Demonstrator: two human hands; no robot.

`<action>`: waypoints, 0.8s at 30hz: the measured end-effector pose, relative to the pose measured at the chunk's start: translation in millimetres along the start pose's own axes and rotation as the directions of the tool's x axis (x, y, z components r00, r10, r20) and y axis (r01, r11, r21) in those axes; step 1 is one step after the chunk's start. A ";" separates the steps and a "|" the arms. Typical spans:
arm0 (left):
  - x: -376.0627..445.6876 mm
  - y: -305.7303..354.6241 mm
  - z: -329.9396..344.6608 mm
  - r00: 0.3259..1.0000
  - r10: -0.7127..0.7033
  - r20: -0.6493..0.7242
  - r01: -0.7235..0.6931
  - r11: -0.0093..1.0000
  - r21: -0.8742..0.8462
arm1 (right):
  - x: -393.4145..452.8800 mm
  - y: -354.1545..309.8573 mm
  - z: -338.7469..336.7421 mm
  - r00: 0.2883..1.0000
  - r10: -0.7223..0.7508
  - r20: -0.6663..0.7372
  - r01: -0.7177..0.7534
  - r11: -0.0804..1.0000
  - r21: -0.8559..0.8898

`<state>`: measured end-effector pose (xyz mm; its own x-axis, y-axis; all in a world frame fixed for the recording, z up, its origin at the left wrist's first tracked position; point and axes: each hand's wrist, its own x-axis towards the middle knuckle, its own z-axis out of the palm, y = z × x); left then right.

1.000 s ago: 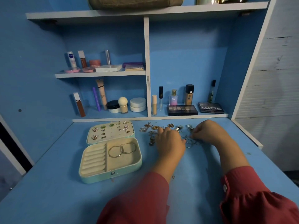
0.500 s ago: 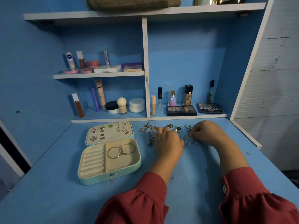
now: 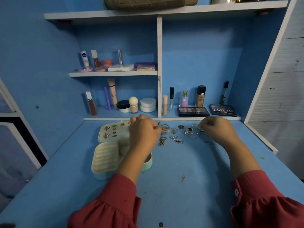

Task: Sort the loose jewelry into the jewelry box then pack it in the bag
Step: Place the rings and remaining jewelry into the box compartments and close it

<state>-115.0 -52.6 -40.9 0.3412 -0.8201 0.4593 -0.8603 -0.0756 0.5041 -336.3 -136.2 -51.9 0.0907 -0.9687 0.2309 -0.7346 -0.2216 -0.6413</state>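
While the open jewelry box [image 3: 105, 159] lies on the blue desk [image 3: 181, 191], earrings [image 3: 106, 131] studding its lid, the left hand [image 3: 144, 134] hovers above it, fingers curled. Right hand [image 3: 217, 129] pinches loose jewelry [image 3: 174, 135] beside the box.

readable text: "matte" on the black palette [image 3: 223, 110], far right of the white shelf divider [image 3: 159, 66]. "sb" on the pink-blue bottle [image 3: 184, 99], just right of divider. "nivea" round logo on the white tube [image 3: 84, 58], upper shelf, left of divider.
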 end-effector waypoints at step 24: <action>-20.3 -108.0 -51.3 0.973 0.084 0.214 -0.091 0.996 0.025 | -45.7 -102.1 87.1 0.952 -0.268 0.145 0.199 0.907 0.371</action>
<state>-9.5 1.4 -67.2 0.1785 -0.9260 0.3325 -0.8969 -0.0142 0.4419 -206.8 -79.0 -60.7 0.3807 -0.8793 0.2860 -0.3989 -0.4353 -0.8071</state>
